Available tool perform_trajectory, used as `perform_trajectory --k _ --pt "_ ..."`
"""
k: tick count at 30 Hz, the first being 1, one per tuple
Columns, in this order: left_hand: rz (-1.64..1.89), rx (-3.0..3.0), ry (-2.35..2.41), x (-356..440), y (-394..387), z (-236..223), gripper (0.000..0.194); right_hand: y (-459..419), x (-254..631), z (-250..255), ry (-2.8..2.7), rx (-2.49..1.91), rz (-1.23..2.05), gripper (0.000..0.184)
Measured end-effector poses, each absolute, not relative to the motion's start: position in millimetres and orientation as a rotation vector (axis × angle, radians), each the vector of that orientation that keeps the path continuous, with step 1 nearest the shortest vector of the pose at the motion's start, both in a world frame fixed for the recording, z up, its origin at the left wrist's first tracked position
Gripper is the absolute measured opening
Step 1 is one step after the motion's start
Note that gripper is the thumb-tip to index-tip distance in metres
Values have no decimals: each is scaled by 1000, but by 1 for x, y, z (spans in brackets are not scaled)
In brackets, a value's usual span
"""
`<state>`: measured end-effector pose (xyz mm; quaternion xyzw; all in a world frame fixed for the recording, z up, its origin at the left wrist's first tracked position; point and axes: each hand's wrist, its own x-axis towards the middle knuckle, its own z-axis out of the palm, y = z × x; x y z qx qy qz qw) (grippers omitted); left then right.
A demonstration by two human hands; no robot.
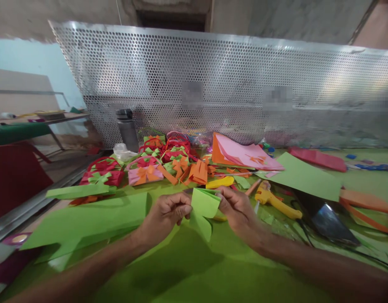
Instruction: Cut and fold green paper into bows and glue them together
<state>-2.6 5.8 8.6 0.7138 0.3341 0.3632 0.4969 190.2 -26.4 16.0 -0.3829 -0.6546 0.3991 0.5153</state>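
Note:
A folded piece of light green paper [204,206] is held up between both hands over the green tabletop. My left hand [170,212] pinches its left edge between thumb and fingers. At the upper right corner, my right hand [236,206] grips the folded layers the same way. A curved flap of the paper hangs down below the fold. Just behind it lies a yellow cutter [219,182]. To the right of my right hand rests a yellow glue gun [277,201]. Larger green paper sheets [96,221] lie left of my left hand.
Small red, pink and orange paper bags with bows [146,174] are grouped at the back left, near a grey bottle [127,130]. Pink sheets [244,153] and a dark phone [331,221] lie to the right. A perforated metal panel [225,63] stands behind the table.

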Motion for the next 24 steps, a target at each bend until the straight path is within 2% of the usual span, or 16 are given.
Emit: perform_trajectory --k 5,8,11,14,17,20,24 --pt "856 1544 842 8 -6 5 25 -30 180 17 -1621 -812 1142 20" --pt "852 1471 861 13 -12 5 27 -32 178 22 -1694 -879 1128 19" --pt "853 1427 854 12 -13 10 33 -30 183 27 -1828 -1000 854 15" --pt "860 1357 813 7 -10 18 40 -26 189 27 -2056 -1190 350 12" --pt "791 1446 878 6 -6 25 33 -24 191 23 -2286 -1274 -49 10" --pt "647 1611 929 8 -3 27 23 -26 188 20 -2388 -1240 -197 10" --pt "605 1815 937 10 -5 25 23 -30 184 18 -2446 -1135 -212 15"
